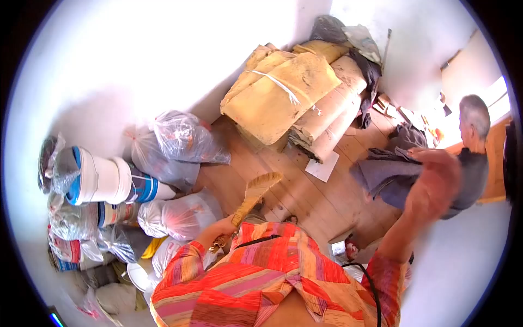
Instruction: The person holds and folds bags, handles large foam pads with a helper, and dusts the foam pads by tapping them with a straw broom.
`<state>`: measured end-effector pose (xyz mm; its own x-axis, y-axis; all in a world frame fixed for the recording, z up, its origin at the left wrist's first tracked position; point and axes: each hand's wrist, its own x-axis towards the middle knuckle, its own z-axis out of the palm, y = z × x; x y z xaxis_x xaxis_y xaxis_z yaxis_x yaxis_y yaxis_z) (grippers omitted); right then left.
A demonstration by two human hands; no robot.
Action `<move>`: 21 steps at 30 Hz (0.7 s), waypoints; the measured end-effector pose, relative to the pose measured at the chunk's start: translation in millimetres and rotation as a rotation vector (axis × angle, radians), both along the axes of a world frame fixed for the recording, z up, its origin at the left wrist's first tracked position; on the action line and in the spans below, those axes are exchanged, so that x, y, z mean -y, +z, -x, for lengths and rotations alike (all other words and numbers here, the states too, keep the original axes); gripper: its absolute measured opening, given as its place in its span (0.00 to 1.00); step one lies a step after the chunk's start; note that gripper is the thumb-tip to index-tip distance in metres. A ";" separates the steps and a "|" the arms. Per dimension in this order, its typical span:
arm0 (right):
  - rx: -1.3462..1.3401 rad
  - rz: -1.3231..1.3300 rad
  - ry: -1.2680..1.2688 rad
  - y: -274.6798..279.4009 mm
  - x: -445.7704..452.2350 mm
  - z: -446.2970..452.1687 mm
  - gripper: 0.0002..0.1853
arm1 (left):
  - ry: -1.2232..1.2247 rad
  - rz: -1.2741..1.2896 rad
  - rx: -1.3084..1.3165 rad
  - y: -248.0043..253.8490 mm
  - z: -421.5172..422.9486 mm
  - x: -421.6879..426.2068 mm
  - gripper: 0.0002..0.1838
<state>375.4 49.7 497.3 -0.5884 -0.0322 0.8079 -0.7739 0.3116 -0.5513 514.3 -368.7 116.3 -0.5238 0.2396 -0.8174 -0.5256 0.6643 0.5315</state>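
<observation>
A short straw brush [256, 193] points up and to the right from my left hand [219, 229], whose fingers are wrapped round its handle at the lower centre. Its bristles are over the wooden floor. My right hand [437, 173] is raised at the right, smeared by motion, and its fingers cannot be made out. It overlaps the view of another person [474, 163], who holds dark cloth [387, 173].
Tied yellow foam [280, 90] and rolled material [332, 117] lie on the wooden floor [310, 201] against the wall. Plastic bags [182, 136] and stacked buckets [103, 177] stand at the left. A white sheet [322, 167] lies near the rolls.
</observation>
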 end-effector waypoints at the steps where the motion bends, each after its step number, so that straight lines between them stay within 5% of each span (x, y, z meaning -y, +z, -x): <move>1: -0.137 -0.090 0.037 23.0 5.8 -8.5 0.27 | -0.024 0.008 0.003 -12.6 3.0 -6.0 0.34; 3: -0.340 -0.287 0.107 47.1 15.8 -25.3 0.27 | 0.017 -0.105 -0.208 -26.7 -1.8 -22.2 0.32; 6: -0.510 -0.505 0.204 65.1 31.5 -41.4 0.27 | -0.082 -0.004 -0.216 5.3 10.6 -41.9 0.35; 8: -0.568 -0.593 0.244 69.7 39.4 -48.3 0.26 | -0.194 0.098 -0.162 -25.8 11.9 -32.0 0.37; 12: -0.611 -0.665 0.281 73.3 46.7 -53.9 0.26 | -0.200 0.138 -0.162 14.9 28.6 -49.1 0.37; 17: -0.619 -0.688 0.272 75.4 37.8 -55.8 0.25 | -0.254 0.184 -0.158 -37.1 40.8 -40.8 0.38; 21: -0.548 -0.704 0.247 75.5 18.3 -50.0 0.25 | -0.269 0.140 -0.172 -10.5 69.5 -42.7 0.38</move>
<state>425.4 31.5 572.8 -0.0410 -0.6953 0.7176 -0.9596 0.2275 0.1656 444.9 -326.0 105.8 -0.5905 0.2798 -0.7570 -0.2324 0.8393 0.4916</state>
